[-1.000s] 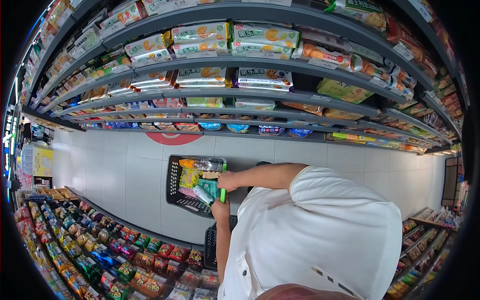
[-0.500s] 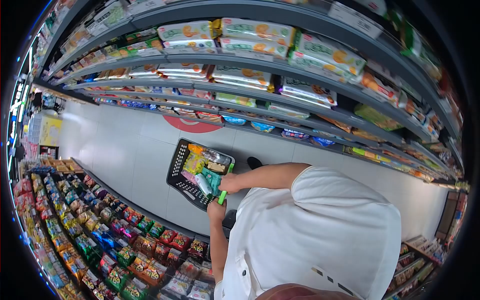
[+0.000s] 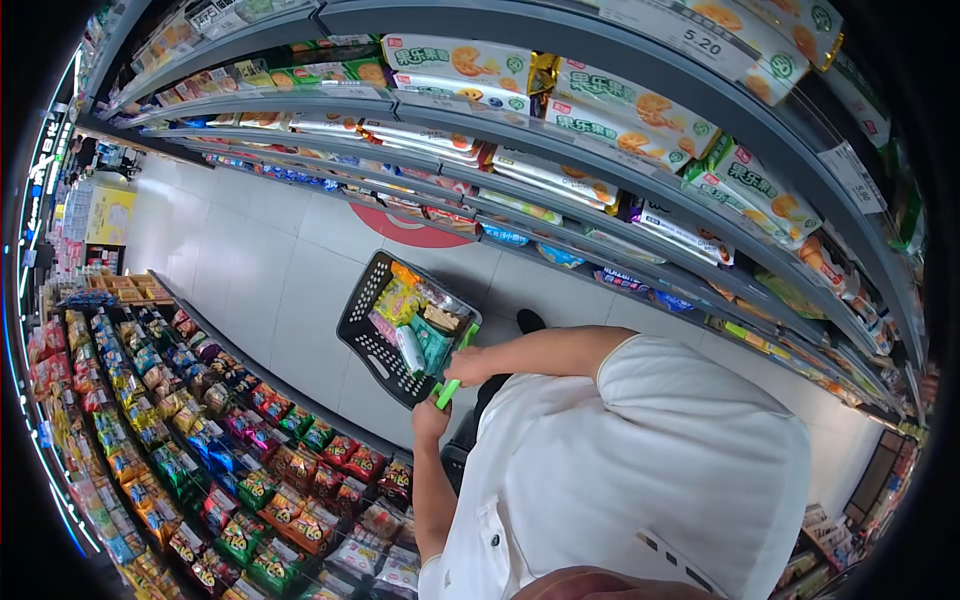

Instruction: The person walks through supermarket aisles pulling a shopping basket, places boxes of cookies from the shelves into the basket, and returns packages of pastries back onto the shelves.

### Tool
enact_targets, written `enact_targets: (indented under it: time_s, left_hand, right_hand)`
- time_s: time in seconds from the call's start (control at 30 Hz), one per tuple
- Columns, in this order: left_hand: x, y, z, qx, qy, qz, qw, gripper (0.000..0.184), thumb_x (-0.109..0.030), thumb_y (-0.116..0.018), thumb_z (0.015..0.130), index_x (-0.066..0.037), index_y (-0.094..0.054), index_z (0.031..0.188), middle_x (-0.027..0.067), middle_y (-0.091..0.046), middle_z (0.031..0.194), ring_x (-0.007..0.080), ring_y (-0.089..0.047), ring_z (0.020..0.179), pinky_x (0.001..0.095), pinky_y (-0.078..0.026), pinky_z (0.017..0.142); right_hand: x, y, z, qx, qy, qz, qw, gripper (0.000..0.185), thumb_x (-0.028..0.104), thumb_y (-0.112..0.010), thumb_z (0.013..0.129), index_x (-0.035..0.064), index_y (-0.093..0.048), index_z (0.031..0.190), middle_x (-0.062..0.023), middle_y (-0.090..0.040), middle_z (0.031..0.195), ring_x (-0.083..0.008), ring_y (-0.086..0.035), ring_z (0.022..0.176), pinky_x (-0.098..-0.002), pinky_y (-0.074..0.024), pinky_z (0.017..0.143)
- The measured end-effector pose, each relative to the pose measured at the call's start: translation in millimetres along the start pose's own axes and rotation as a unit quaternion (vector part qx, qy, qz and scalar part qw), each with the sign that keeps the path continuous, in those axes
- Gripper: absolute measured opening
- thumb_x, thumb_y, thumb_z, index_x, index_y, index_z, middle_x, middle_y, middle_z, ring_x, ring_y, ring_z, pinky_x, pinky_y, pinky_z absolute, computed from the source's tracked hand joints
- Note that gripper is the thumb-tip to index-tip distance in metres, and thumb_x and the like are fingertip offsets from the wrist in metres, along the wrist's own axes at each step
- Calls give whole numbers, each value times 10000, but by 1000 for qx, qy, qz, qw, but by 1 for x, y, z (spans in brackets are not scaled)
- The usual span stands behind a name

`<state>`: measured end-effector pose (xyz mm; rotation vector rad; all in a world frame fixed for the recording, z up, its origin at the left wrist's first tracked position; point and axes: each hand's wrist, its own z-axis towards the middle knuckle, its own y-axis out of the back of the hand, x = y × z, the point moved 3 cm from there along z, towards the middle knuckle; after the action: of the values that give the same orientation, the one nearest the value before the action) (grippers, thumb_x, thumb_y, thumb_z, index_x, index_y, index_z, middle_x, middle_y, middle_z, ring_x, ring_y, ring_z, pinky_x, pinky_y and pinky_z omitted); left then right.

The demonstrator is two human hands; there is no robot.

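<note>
Right, from my remote seat I'm looking down on two bare hands closing round the green handle point(image 3: 446, 395) of a dark perforated basket point(image 3: 353, 326). The right hand point(image 3: 464, 366) is gripping it higher up the view, while the left hand point(image 3: 431, 415) is clasping its lower end; they're sitting near each other, with a stretch of green showing between. The basket is standing out ahead of the white shirt point(image 3: 660, 450), above the pale tiled floor point(image 3: 235, 270); whether its base is touching, I cannot tell. Inside, I'm seeing a yellow packet point(image 3: 397, 300), a pink packet point(image 3: 382, 327), a teal packet point(image 3: 433, 350) and a white-and-green packet point(image 3: 409, 350) lying slantwise. A dark shoe point(image 3: 530, 320) is poking out past the right forearm. Grey shelves point(image 3: 450, 18) are curving across the top, carrying long biscuit packets point(image 3: 460, 60), and rows of colourful snack bags point(image 3: 240, 538) are filling the lower left.
</note>
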<state>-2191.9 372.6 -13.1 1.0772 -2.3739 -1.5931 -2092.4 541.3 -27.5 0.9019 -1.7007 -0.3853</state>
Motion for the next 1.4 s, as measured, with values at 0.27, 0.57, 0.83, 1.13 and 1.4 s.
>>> enact_targets:
  time_s: [0.27, 0.57, 0.83, 1.13, 1.4]
  left_hand:
    - [26, 25, 25, 3, -13, 4, 1000, 317, -362, -669, 829, -46, -681, 850, 226, -668, 746, 434, -658, 732, 522, -537, 682]
    - [62, 62, 74, 2, -70, -14, 997, 328, -375, -669, 835, -48, -683, 864, 237, -671, 768, 437, -661, 758, 529, -533, 704]
    - [87, 93, 113, 16, -123, 11, 992, 374, -398, -679, 842, -26, -692, 875, 248, -679, 789, 448, -665, 782, 526, -531, 713]
    - [109, 112, 151, 9, -168, -10, 986, 347, -334, -692, 838, 8, -700, 895, 261, -672, 794, 455, -655, 779, 504, -519, 705]
    - [109, 116, 158, -4, -165, 3, 986, 346, -313, -696, 830, 30, -691, 875, 256, -677, 786, 438, -667, 758, 501, -510, 695]
  right_hand:
    - [-5, 9, 40, -18, -7, 3, 1000, 239, 287, -642, 847, 108, -612, 1001, -164, -675, 894, -409, -627, 958, -532, -528, 768]
    - [-5, 46, 91, -34, -108, -32, 993, 185, 262, -662, 805, 123, -682, 925, -161, -679, 901, -395, -646, 928, -514, -545, 732]
    - [-7, 55, 111, -170, -203, 2, 964, 349, 231, -706, 763, 113, -638, 1084, -148, -646, 1112, -348, -603, 1059, -484, -497, 896]
    - [-27, 31, 0, -267, -352, 126, 888, 581, 298, -728, 803, 53, -548, 1297, -154, -630, 1221, -353, -582, 1152, -449, -477, 957]
    - [-56, -14, -124, -446, -421, 259, 746, 408, 318, -704, 828, 45, -660, 1128, -129, -719, 1026, -292, -688, 943, -395, -530, 863]
